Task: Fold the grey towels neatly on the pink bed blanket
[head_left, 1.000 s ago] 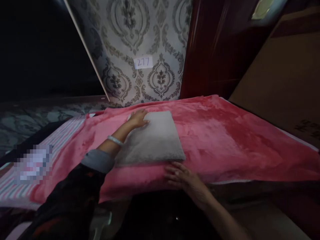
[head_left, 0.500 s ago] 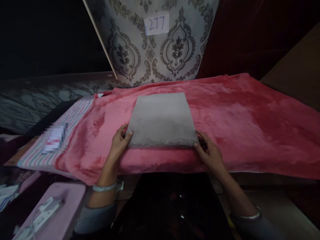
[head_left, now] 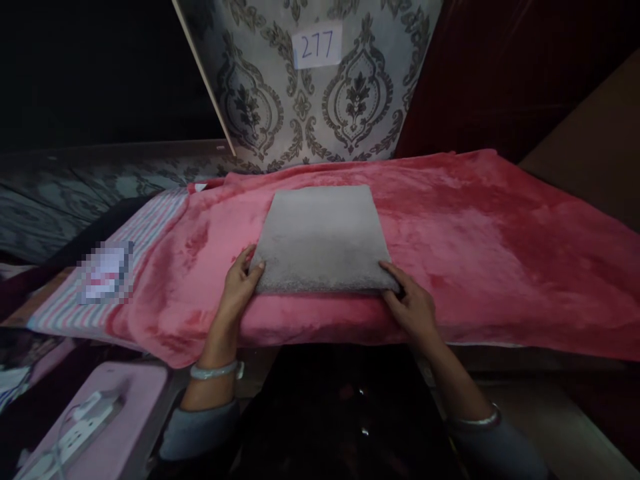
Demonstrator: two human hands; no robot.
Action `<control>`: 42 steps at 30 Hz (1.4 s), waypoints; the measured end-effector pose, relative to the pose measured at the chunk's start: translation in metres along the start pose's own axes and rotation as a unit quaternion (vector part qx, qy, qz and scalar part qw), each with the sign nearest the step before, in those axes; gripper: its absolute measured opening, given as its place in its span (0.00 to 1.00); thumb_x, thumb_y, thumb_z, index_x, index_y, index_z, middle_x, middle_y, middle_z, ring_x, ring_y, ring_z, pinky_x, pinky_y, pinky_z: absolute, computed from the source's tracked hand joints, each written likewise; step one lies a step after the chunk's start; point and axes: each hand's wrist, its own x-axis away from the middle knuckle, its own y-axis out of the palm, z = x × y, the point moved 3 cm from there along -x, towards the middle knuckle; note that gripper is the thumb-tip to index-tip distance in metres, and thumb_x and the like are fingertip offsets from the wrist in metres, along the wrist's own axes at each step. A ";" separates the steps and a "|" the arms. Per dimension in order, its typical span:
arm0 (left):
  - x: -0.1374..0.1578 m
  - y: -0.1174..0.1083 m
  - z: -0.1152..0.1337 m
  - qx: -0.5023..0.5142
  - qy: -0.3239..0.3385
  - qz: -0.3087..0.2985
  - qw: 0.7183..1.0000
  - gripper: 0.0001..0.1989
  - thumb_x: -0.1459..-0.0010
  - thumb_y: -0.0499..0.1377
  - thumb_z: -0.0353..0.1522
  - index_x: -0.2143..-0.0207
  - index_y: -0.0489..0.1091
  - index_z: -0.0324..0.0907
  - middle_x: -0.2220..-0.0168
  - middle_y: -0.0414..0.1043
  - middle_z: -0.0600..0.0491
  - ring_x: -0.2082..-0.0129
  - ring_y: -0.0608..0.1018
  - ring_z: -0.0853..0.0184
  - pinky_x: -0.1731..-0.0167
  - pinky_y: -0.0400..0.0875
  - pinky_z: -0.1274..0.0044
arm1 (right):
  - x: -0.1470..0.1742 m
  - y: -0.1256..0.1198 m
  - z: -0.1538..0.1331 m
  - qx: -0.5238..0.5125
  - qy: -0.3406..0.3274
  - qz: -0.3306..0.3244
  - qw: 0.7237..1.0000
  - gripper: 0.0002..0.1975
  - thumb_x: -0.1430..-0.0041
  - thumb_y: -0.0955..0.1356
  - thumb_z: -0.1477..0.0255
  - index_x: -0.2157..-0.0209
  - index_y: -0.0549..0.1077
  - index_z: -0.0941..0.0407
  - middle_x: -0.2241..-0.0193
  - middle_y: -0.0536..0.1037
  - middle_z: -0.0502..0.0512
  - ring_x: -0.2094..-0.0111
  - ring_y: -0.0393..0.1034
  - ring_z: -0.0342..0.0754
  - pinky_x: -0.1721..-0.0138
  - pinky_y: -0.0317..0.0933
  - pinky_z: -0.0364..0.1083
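Note:
A flat, square, grey plush mat (head_left: 320, 233) lies on a pink plush blanket (head_left: 465, 267). My left hand (head_left: 241, 283) grips its near left corner, thumb on top and fingertips at the side edge, partly hidden. At the near right corner, my right hand (head_left: 413, 303) has its fingers over the top of the mat and its thumb against the front edge. The mat's near edge looks thicker and darker than its far part.
A striped cloth (head_left: 160, 213) bears a blurred packet (head_left: 105, 273) on the left. A white power strip (head_left: 80, 430) sits on a pink stool (head_left: 133, 387) at lower left. Behind stand a patterned wall (head_left: 300, 133) with a paper sign (head_left: 317, 45) and a dark screen (head_left: 100, 73).
My right hand has shifted slightly left, and its fingers now lie over the mat's corner instead of beside it. My left hand and the mat stay nearly in place.

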 end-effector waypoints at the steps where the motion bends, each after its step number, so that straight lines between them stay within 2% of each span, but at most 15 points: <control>1: 0.000 0.000 0.000 -0.007 0.005 0.009 1.000 0.34 0.44 0.60 0.42 0.37 0.62 0.40 0.48 0.74 0.42 0.50 0.77 0.56 0.52 0.74 0.65 | 0.000 0.001 0.000 0.003 -0.001 0.000 1.000 0.27 0.45 0.63 0.67 0.43 0.73 0.52 0.47 0.76 0.54 0.57 0.74 0.56 0.56 0.70 0.55; 6: -0.001 0.000 0.004 -0.040 0.030 0.042 0.998 0.31 0.44 0.58 0.38 0.38 0.63 0.40 0.50 0.76 0.45 0.53 0.78 0.59 0.53 0.74 0.67 | 0.002 0.001 0.001 0.014 -0.004 0.001 1.000 0.29 0.48 0.62 0.69 0.44 0.74 0.52 0.49 0.78 0.54 0.70 0.72 0.51 0.61 0.70 0.55; 15: 0.002 0.002 0.003 -0.130 0.089 0.109 0.982 0.27 0.44 0.55 0.33 0.40 0.65 0.41 0.47 0.75 0.47 0.56 0.78 0.62 0.54 0.73 0.70 | 0.003 -0.002 -0.001 -0.022 0.031 0.018 0.999 0.27 0.49 0.62 0.67 0.48 0.77 0.53 0.54 0.80 0.54 0.82 0.61 0.44 0.72 0.65 0.49; 18: 0.002 0.001 -0.001 -0.127 0.118 0.122 0.977 0.25 0.45 0.57 0.32 0.43 0.68 0.42 0.47 0.75 0.48 0.54 0.77 0.62 0.52 0.72 0.70 | 0.003 -0.003 0.001 -0.027 0.044 0.016 0.999 0.27 0.50 0.62 0.67 0.48 0.77 0.54 0.58 0.81 0.53 0.81 0.61 0.43 0.73 0.64 0.47; 21: 0.000 0.000 -0.006 -0.123 0.120 0.117 0.978 0.24 0.45 0.58 0.33 0.45 0.69 0.42 0.49 0.76 0.48 0.52 0.77 0.61 0.52 0.73 0.69 | 0.003 -0.002 0.005 -0.029 0.057 0.017 0.998 0.29 0.48 0.63 0.66 0.44 0.74 0.54 0.56 0.80 0.55 0.80 0.62 0.43 0.74 0.63 0.46; 25: -0.002 0.001 -0.011 -0.104 0.108 0.089 0.985 0.27 0.47 0.62 0.36 0.44 0.70 0.42 0.53 0.77 0.49 0.51 0.78 0.58 0.52 0.74 0.68 | 0.005 0.004 0.002 -0.002 0.062 0.018 0.998 0.34 0.47 0.65 0.64 0.37 0.66 0.56 0.59 0.80 0.58 0.80 0.62 0.45 0.74 0.62 0.47; 28: -0.002 0.002 -0.010 -0.083 0.107 0.080 0.988 0.29 0.48 0.62 0.35 0.43 0.68 0.43 0.50 0.76 0.49 0.49 0.77 0.58 0.49 0.73 0.67 | 0.005 0.011 -0.005 0.019 0.062 0.022 0.998 0.35 0.47 0.65 0.66 0.36 0.64 0.56 0.63 0.79 0.57 0.79 0.64 0.46 0.73 0.61 0.47; 30: -0.001 0.002 -0.008 -0.065 0.112 0.080 0.988 0.28 0.47 0.61 0.33 0.42 0.67 0.43 0.47 0.74 0.49 0.47 0.75 0.59 0.45 0.70 0.66 | 0.002 0.012 -0.010 0.006 0.055 0.028 0.998 0.35 0.47 0.64 0.67 0.36 0.63 0.56 0.59 0.79 0.59 0.75 0.67 0.48 0.71 0.63 0.47; 32: 0.000 0.001 -0.005 -0.051 0.122 0.087 0.987 0.27 0.47 0.59 0.31 0.42 0.67 0.43 0.44 0.72 0.48 0.45 0.74 0.60 0.43 0.68 0.67 | -0.001 0.010 -0.013 -0.029 0.025 0.029 0.999 0.34 0.48 0.63 0.69 0.37 0.64 0.57 0.53 0.77 0.60 0.68 0.71 0.50 0.66 0.65 0.47; 34: 0.002 0.000 -0.002 -0.048 0.128 0.093 0.986 0.26 0.46 0.59 0.30 0.43 0.67 0.42 0.43 0.71 0.48 0.43 0.73 0.60 0.41 0.67 0.67 | -0.004 0.006 -0.014 -0.068 -0.014 0.020 0.997 0.33 0.50 0.62 0.71 0.40 0.66 0.58 0.49 0.74 0.59 0.60 0.72 0.51 0.61 0.66 0.47; 35: 0.002 0.000 -0.002 -0.052 0.127 0.094 0.986 0.26 0.46 0.59 0.30 0.43 0.68 0.42 0.43 0.71 0.47 0.44 0.73 0.60 0.41 0.67 0.67 | -0.004 0.004 -0.014 -0.076 -0.024 0.012 0.997 0.32 0.51 0.61 0.72 0.41 0.67 0.58 0.49 0.74 0.59 0.59 0.72 0.51 0.61 0.67 0.47; 37: 0.003 0.000 -0.002 -0.072 0.120 0.096 0.986 0.25 0.47 0.59 0.30 0.44 0.68 0.42 0.45 0.72 0.47 0.44 0.73 0.59 0.42 0.67 0.66 | -0.002 0.002 -0.011 -0.056 -0.013 -0.005 0.998 0.31 0.52 0.62 0.72 0.43 0.68 0.57 0.55 0.77 0.57 0.68 0.71 0.48 0.66 0.66 0.46; 39: 0.004 0.000 -0.002 -0.096 0.114 0.102 0.984 0.25 0.47 0.59 0.30 0.45 0.69 0.42 0.48 0.74 0.48 0.44 0.73 0.58 0.43 0.68 0.65 | 0.002 0.003 -0.009 -0.014 0.021 -0.020 0.999 0.32 0.51 0.63 0.72 0.41 0.68 0.55 0.65 0.78 0.53 0.78 0.64 0.45 0.74 0.62 0.45; 41: 0.004 0.001 -0.003 -0.114 0.111 0.110 0.981 0.25 0.48 0.59 0.30 0.45 0.69 0.43 0.50 0.75 0.48 0.43 0.72 0.57 0.44 0.69 0.64 | 0.007 0.004 -0.009 0.012 0.044 -0.014 0.999 0.33 0.49 0.64 0.70 0.39 0.65 0.55 0.69 0.77 0.52 0.82 0.60 0.44 0.77 0.60 0.45; 42: 0.004 0.001 -0.003 -0.120 0.110 0.113 0.980 0.25 0.48 0.59 0.31 0.45 0.69 0.43 0.51 0.75 0.49 0.43 0.72 0.57 0.44 0.70 0.64 | 0.008 0.005 -0.010 0.017 0.048 -0.002 0.999 0.34 0.48 0.64 0.68 0.38 0.63 0.55 0.68 0.77 0.53 0.82 0.60 0.44 0.77 0.59 0.45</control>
